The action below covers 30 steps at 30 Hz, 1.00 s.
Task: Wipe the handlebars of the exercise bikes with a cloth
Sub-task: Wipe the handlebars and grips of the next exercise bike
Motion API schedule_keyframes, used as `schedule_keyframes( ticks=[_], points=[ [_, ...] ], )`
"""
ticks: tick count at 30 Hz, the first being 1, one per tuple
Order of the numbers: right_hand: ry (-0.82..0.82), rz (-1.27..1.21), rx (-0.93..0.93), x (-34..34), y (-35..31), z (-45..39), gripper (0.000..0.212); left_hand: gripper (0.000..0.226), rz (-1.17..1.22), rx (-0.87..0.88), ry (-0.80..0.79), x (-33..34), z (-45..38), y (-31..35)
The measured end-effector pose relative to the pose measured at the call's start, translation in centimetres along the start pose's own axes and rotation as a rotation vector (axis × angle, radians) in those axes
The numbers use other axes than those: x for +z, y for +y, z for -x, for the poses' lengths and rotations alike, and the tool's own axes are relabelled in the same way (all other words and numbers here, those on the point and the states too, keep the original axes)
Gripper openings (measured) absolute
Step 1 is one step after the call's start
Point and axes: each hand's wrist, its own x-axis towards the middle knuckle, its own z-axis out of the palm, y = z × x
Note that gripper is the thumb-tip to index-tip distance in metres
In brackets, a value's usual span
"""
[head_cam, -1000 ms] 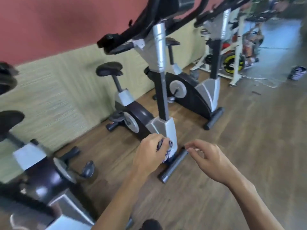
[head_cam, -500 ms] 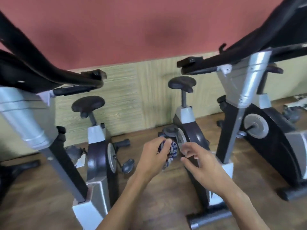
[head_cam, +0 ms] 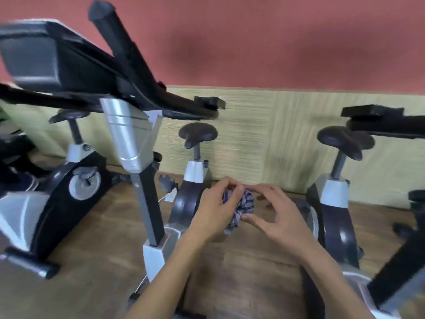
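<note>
In the lower centre of the frame the left hand holds a bunched checked cloth, fingers curled round it. The right hand meets it from the right side, thumb and fingertips pinching the cloth's edge. I think the person is preparing the cloth, not yet wiping. Behind the hands stand exercise bikes; the nearest has its black handlebar and console in the upper left. The next move needs lifting the cloth up to that bar
</note>
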Motion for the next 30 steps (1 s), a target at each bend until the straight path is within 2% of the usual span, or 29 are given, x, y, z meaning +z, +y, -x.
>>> schedule_keyframes(
  ticks=[6, 9, 11, 13, 15, 18, 22, 24, 30],
  points=[
    [-0.069, -0.093, -0.207, -0.9, -0.5, -3.9, 0.038, 0.019, -0.149, 0.056, 0.075, -1.6, 0.1, 3.9],
    [-0.07, -0.122, -0.268, -1.0, -1.2, -5.5, 0.016, 0.022, -0.19, 0.02, 0.106, -1.7, 0.6, 4.4],
    [-0.08, -0.134, -0.258, -1.4, -1.7, -6.3, 0.014, 0.038, -0.244, -0.01, 0.131, -1.8, 1.5, 3.9],
    [-0.152, -0.11, -0.225, -1.9, -1.9, -7.3, 0.004, 0.057, -0.252, -0.041, 0.154, -1.8, 2.7, 3.5],
    [-0.237, -0.03, -0.232, -2.2, -2.2, -8.3, 0.016, 0.069, -0.252, -0.093, 0.157, -1.4, 3.7, 3.4],
    [-0.369, 0.055, -0.235, -2.4, -2.6, -9.7, 0.017, 0.059, -0.15, -0.197, 0.205, -0.5, 4.1, 2.6],
    [-0.561, -0.017, -0.198, -3.2, -2.5, -10.4, 0.009, 0.03, 0.051, -0.29, 0.245, -0.2, 4.4, 1.6],
    [-0.591, -0.062, -0.203, -3.2, -2.1, -10.4, 0.007, 0.017, 0.1, -0.294, 0.261, 0.1, 4.5, 1.6],
    [-0.652, -0.266, -0.092, -2.7, -0.2, -8.9, 0.007, 0.023, 0.282, -0.376, 0.431, 1.4, 4.2, 1.0]
  ],
)
